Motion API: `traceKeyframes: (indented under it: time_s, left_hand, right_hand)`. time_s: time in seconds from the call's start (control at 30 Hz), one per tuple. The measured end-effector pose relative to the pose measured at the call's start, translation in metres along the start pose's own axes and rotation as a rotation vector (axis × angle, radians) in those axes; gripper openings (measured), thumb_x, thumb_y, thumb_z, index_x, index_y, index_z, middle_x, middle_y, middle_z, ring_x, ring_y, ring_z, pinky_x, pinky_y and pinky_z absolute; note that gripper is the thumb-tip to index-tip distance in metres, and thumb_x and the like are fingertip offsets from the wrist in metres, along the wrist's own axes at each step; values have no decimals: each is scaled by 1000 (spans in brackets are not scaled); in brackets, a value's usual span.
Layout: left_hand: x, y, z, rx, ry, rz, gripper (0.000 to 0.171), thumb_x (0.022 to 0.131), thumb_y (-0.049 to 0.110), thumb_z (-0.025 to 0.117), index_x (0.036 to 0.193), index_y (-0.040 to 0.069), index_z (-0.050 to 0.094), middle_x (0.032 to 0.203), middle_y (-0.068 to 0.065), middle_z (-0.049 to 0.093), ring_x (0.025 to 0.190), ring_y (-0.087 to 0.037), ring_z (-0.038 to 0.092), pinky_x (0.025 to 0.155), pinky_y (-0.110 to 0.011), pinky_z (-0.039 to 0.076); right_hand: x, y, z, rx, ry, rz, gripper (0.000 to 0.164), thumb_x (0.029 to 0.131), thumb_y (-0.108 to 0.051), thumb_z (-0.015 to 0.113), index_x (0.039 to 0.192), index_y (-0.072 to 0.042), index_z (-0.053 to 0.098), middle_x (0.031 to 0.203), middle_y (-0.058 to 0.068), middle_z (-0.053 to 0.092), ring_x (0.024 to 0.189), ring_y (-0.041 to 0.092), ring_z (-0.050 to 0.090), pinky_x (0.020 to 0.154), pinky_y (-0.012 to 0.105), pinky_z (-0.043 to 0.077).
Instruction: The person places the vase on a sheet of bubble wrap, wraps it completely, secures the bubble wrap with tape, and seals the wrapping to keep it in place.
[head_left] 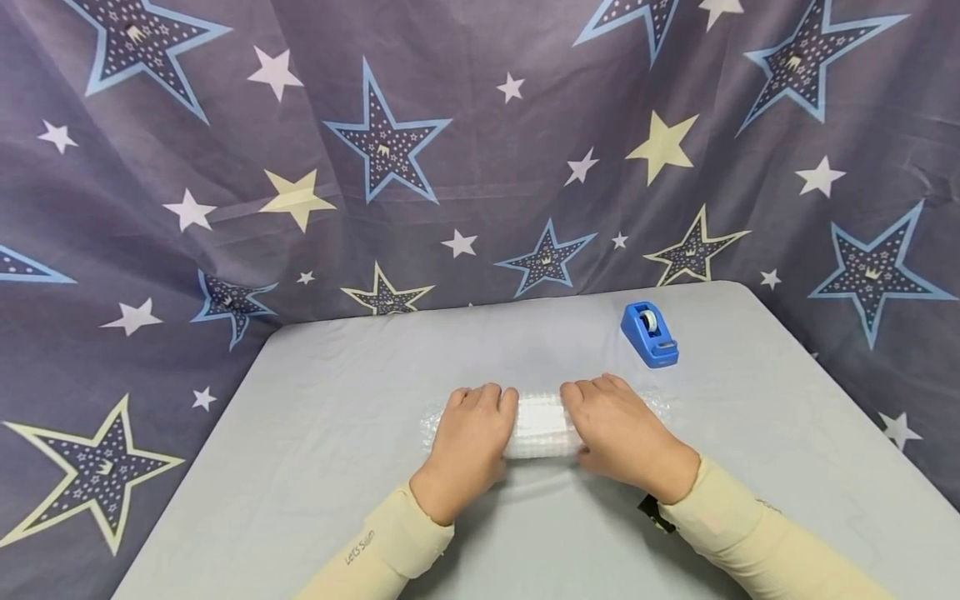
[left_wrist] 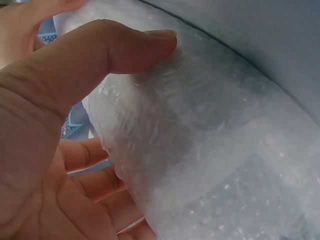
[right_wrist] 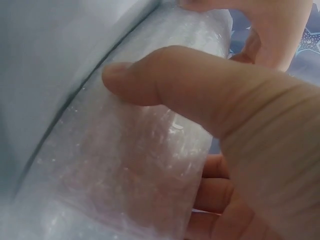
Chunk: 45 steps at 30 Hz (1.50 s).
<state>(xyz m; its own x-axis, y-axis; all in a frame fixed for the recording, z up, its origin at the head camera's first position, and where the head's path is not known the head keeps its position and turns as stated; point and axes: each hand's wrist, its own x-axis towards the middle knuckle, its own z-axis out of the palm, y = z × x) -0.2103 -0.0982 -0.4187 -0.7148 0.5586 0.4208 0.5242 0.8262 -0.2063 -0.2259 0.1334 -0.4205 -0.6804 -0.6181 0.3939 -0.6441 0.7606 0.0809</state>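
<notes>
A white roll wrapped in clear bubble wrap [head_left: 538,427] lies crosswise on the table in the head view, loose wrap sticking out at both ends. My left hand [head_left: 474,442] grips its left part, and my right hand [head_left: 618,429] grips its right part. In the left wrist view the left thumb [left_wrist: 145,50] lies along the near side of the bubble wrap [left_wrist: 210,165], with the fingers behind it. The right wrist view likewise has the right thumb [right_wrist: 135,82] on the wrap [right_wrist: 125,165] and the fingers curled round the far side. What is inside is hidden.
A blue tape dispenser [head_left: 651,335] with a roll of tape stands toward the back right of the table. The table [head_left: 337,400] has a pale grey cover. Behind and beside it hangs a dark curtain [head_left: 480,167] printed with stars.
</notes>
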Motion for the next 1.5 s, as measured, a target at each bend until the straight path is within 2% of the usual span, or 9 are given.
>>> traceKeyframes:
  time_s: [0.17, 0.47, 0.73, 0.9, 1.13, 1.5]
  left_hand:
    - [1, 0, 0, -1, -11, -5, 53, 57, 10, 87, 100, 9, 55, 88, -3, 59, 84, -23, 63, 85, -44, 51]
    - [2, -1, 1, -9, -24, -6, 53, 60, 10, 86, 103, 9, 56, 92, -5, 62, 88, -24, 65, 88, -45, 51]
    - [2, -2, 2, -2, -45, -18, 52, 62, 12, 86, 106, 9, 57, 96, -6, 65, 96, -25, 67, 89, -46, 50]
    - [2, -2, 3, 2, -47, -19, 55, 62, 14, 88, 108, 9, 58, 98, -6, 67, 98, -26, 68, 88, -46, 51]
    - [2, -2, 4, 5, -46, -21, 58, 63, 15, 89, 113, 7, 59, 101, -7, 68, 101, -27, 69, 89, -46, 51]
    - [1, -4, 9, 3, -58, -30, 66, 63, 17, 90, 120, 5, 59, 107, -8, 69, 107, -28, 68, 92, -47, 50]
  right_hand:
    - [0, 0, 1, -7, 3, -2, 62, 51, -17, 90, 101, -5, 55, 86, 5, 63, 80, 24, 62, 84, 46, 50]
    - [0, 2, 4, 3, -7, 9, 66, 51, -19, 92, 105, -4, 56, 91, 7, 65, 88, 27, 66, 92, 51, 51]
    - [-1, 3, 7, 16, 5, 7, 68, 51, -18, 92, 107, -4, 56, 92, 6, 65, 87, 27, 64, 89, 48, 50]
    - [-1, 3, 8, 24, 10, 6, 71, 51, -17, 92, 111, -2, 57, 95, 8, 66, 88, 27, 63, 87, 46, 49]
    - [-1, 2, 9, 26, -2, 15, 78, 52, -18, 93, 119, 2, 58, 103, 12, 69, 97, 30, 67, 96, 51, 50]
    - [1, 4, 12, 25, -3, 18, 80, 52, -19, 94, 120, 1, 57, 103, 12, 69, 98, 30, 67, 96, 51, 50]
